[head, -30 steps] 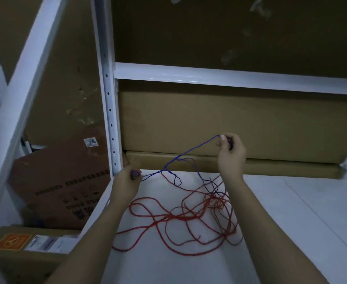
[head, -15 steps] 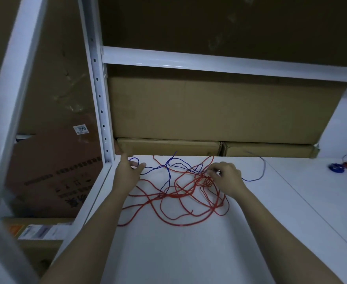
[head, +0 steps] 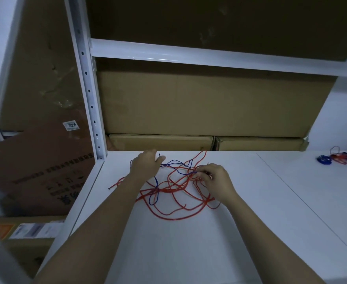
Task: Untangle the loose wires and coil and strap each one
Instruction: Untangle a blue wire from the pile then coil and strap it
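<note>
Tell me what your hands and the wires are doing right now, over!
Left hand flat on blue wire. Right hand pinching into the knot. Red wire and blue tangled on white shelf. Nothing in the way.

Dim light is falling on a white shelf (head: 189, 253); a white upright (head: 86, 89) is standing left, cardboard boxes (head: 189, 103) are sitting behind under a crossbeam (head: 209, 56).

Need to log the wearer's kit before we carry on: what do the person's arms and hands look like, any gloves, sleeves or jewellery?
Both forearms are bare, with no sleeves in view. The left hand and right hand wear no gloves, and no watch, ring or band shows. The light is dim, so finer marks cannot be told.
</note>
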`<state>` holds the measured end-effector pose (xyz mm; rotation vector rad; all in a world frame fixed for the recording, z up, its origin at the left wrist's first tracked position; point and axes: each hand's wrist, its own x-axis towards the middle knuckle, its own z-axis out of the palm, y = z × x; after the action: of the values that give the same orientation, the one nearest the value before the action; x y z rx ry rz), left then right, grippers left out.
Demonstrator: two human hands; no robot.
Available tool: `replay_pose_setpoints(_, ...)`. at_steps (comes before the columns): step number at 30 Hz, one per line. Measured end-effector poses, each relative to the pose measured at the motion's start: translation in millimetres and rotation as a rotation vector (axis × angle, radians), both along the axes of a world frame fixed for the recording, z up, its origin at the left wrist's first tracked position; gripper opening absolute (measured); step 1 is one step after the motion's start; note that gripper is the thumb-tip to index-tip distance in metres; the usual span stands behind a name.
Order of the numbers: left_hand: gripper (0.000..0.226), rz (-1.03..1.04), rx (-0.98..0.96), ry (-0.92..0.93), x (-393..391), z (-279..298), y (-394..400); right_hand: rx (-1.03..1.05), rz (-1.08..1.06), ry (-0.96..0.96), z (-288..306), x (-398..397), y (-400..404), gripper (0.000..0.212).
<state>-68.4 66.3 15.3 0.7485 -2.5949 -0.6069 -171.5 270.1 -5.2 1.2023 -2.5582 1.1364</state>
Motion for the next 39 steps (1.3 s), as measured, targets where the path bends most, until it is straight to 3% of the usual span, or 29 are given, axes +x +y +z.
replay_pose_setpoints(3, 0.043, -0.007, -0.121, -0.130, -14.8, -3.1, 6.3, -0.013, -0.042, 0.081, -1.2, 3.3, 4.8, 0.015)
replay_pose_setpoints(8, 0.026, -0.035, -0.097, 0.065, -28.4, -12.4, 22.3, -0.134, -0.236, 0.256, -1.2, 4.3, 23.9, 0.014)
replay_pose_setpoints(12, 0.025, -0.127, 0.043, 0.152, -33.8, 10.4, 32.7, -0.407, -0.219, 0.039, 21.0, -7.2, 39.6, 0.014)
replay_pose_setpoints(15, 0.019, -0.289, 0.045, 0.264, -38.4, 41.8, 46.4, -0.458, -0.168, -0.036, 44.9, -19.1, 43.3, 0.006)
replay_pose_setpoints(17, 0.031, -0.376, 0.016, 0.277, -43.8, 64.3, 57.6, -0.510, -0.077, -0.102, 62.4, -23.8, 43.2, 0.017)
replay_pose_setpoints(21, 0.060, -0.564, -0.120, 0.312, -58.4, 108.7, 79.5, -0.537, 0.123, -0.221, 99.1, -31.1, 44.4, 0.041)
replay_pose_setpoints(24, 0.074, -0.478, -0.404, 0.270, -68.6, 138.2, 88.6, -0.426, 0.180, -0.221, 129.9, -37.1, 43.8, 0.032)
replay_pose_setpoints(27, 0.048, -0.221, -0.648, 0.382, -75.6, 162.3, 91.0, -0.322, 0.153, -0.101, 160.0, -38.9, 45.7, 0.030)
replay_pose_setpoints(29, 0.027, -0.115, -0.537, 0.350, -77.3, 176.0, 86.1, -0.360, 0.101, -0.082, 176.2, -40.9, 50.0, 0.035)
replay_pose_setpoints(32, 0.031, -0.127, -0.176, 0.257, -72.7, 184.4, 76.9, -0.457, -0.018, -0.060, 190.7, -48.5, 56.0, 0.028)
replay_pose_setpoints(39, 0.039, -0.026, -0.091, 0.332, -52.8, 178.9, 59.5, -0.497, -0.250, 0.096, 181.1, -65.3, 58.0, 0.030)
